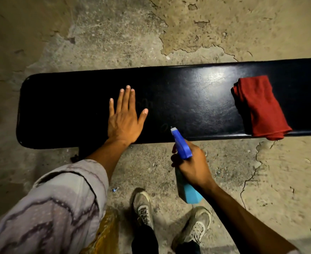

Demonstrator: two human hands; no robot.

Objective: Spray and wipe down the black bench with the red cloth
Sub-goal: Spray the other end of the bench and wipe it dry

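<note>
The black bench [187, 96] runs across the view from left to right, its padded top glossy under a light. My left hand [124, 121] lies flat on the bench top left of centre, fingers spread, holding nothing. My right hand [193, 165] grips a blue spray bottle [183, 145] just in front of the bench's near edge, with the nozzle pointing at the bench top. The red cloth [259, 107] lies folded on the right part of the bench, one corner hanging over the near edge.
Cracked, patchy concrete floor [169, 33] surrounds the bench. My two feet in grey sneakers [143, 208] stand on the floor close to the near edge. A bench leg [83, 153] shows beneath the left part.
</note>
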